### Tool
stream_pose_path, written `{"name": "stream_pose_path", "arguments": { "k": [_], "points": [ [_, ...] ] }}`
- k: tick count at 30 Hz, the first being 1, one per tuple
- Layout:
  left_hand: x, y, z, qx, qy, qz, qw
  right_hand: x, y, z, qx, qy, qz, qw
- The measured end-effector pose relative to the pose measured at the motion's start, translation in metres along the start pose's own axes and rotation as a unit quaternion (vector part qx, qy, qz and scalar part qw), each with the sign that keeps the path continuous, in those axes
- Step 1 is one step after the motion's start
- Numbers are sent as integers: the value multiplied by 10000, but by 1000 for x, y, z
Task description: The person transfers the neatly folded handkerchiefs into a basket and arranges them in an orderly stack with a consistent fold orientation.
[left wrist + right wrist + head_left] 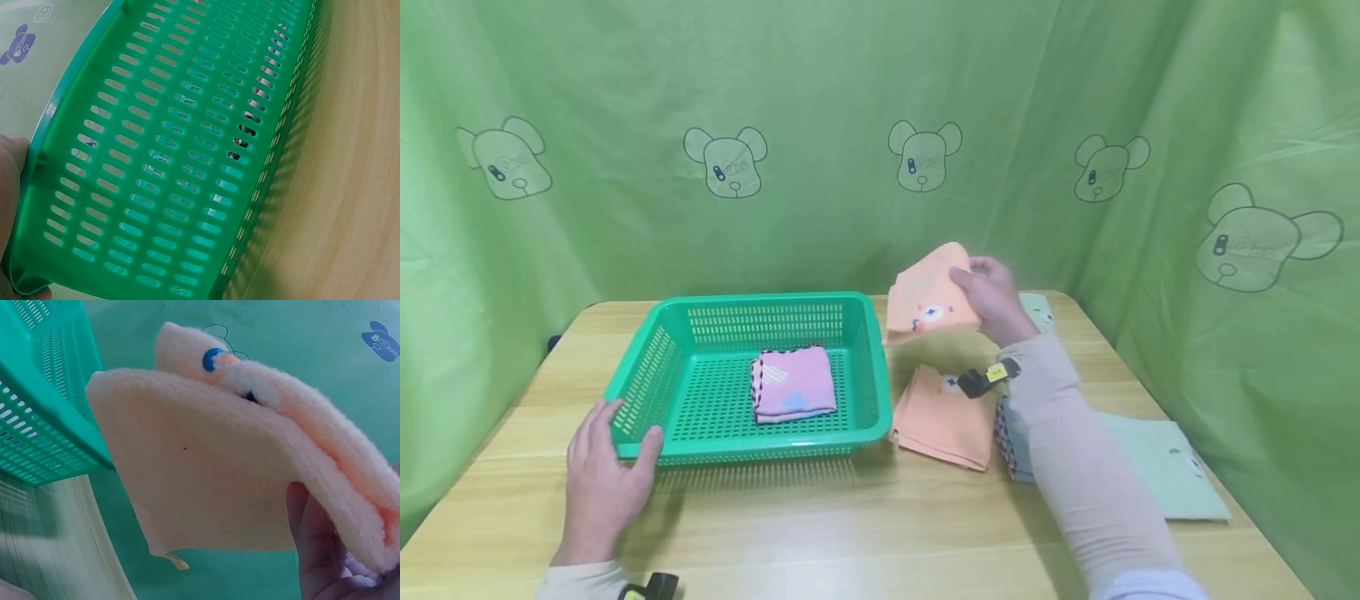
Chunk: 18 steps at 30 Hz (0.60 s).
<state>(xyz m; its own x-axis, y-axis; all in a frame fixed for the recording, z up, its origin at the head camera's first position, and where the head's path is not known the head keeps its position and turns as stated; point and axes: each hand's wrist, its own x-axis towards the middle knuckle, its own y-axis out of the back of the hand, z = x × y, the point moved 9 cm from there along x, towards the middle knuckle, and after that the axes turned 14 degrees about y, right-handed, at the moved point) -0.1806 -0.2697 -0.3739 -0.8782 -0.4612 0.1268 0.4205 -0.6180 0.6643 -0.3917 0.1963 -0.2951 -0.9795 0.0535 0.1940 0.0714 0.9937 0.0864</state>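
A green curtain hangs behind a wooden table. On the table sits a green basket. The right arm reaches forward along the basket's right, the wrist raised. The left hand grips the basket's near left corner, thumb spread from the fingers. The right hand pinches a folded orange cloth by its edge, thumb in front, lifting it near the basket's right rim. Another orange cloth lies below; a smaller pink cloth lies inside the basket.
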Motion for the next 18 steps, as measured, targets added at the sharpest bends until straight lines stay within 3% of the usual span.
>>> {"name": "stream_pose_path", "arguments": {
  "k": [18],
  "points": [
    [0,1,1,-31,-105,81,9999,-2,-23,-9,163,11,-57,9999]
  ]
}}
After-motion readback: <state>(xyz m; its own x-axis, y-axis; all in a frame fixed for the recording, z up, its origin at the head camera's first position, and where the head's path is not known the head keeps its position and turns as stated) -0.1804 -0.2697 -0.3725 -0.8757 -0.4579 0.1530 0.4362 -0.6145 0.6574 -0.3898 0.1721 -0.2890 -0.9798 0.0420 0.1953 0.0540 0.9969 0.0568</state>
